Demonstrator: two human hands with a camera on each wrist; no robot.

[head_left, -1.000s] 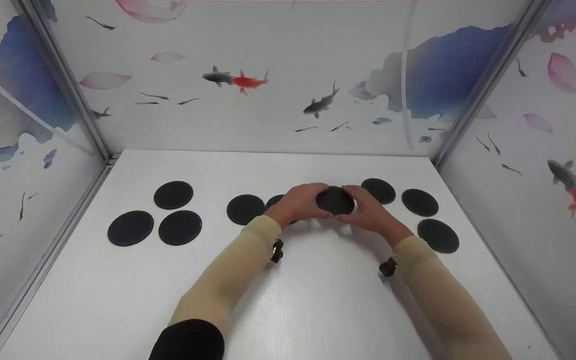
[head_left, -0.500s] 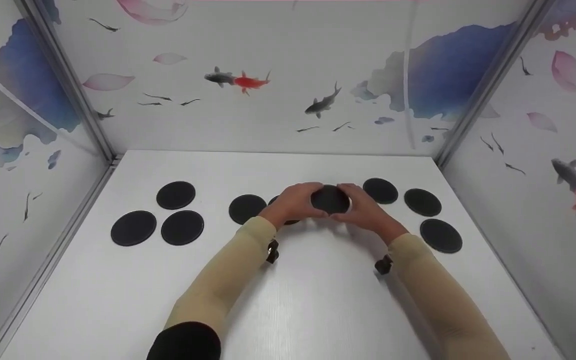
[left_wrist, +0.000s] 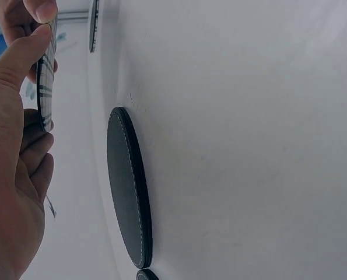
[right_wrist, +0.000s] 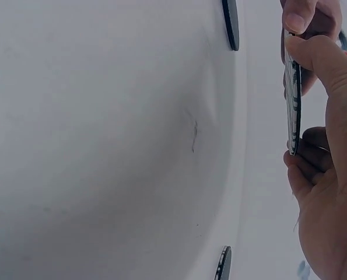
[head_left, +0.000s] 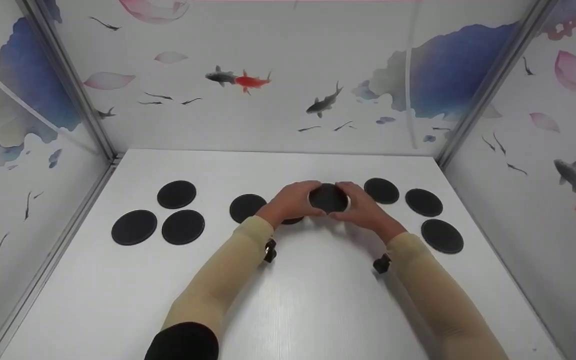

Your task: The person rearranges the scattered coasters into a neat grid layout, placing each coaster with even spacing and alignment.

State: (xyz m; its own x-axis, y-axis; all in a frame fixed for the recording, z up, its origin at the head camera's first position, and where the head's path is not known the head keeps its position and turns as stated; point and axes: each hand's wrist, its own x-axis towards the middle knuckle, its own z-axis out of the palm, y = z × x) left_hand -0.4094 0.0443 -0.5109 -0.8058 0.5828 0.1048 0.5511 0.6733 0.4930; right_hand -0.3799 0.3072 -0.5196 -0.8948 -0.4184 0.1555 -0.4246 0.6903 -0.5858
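Between my two hands is a round black coaster (head_left: 328,199), held up over the back middle of the white table. My left hand (head_left: 292,201) grips its left edge, and my right hand (head_left: 362,207) grips the right edge, thumbs close together at the near side. From the wrists the coaster (left_wrist: 46,81) shows a plaid underside, raised clear of the tabletop. Just beneath my left hand lies another coaster (head_left: 292,220), mostly hidden in the head view. To its left is a black coaster (head_left: 247,208) with its edge close to my left wrist.
Three black coasters form a cluster on the left, the nearest one (head_left: 134,227) by the table's left side. Three more curve along the right, including a coaster (head_left: 442,236) beside my right forearm. Printed panels (head_left: 268,127) wall in the table (head_left: 288,310) at the back and sides.
Both hands have shifted slightly left together, carrying the coaster with them. The coasters on the table stay in place; the head view has turned a little.
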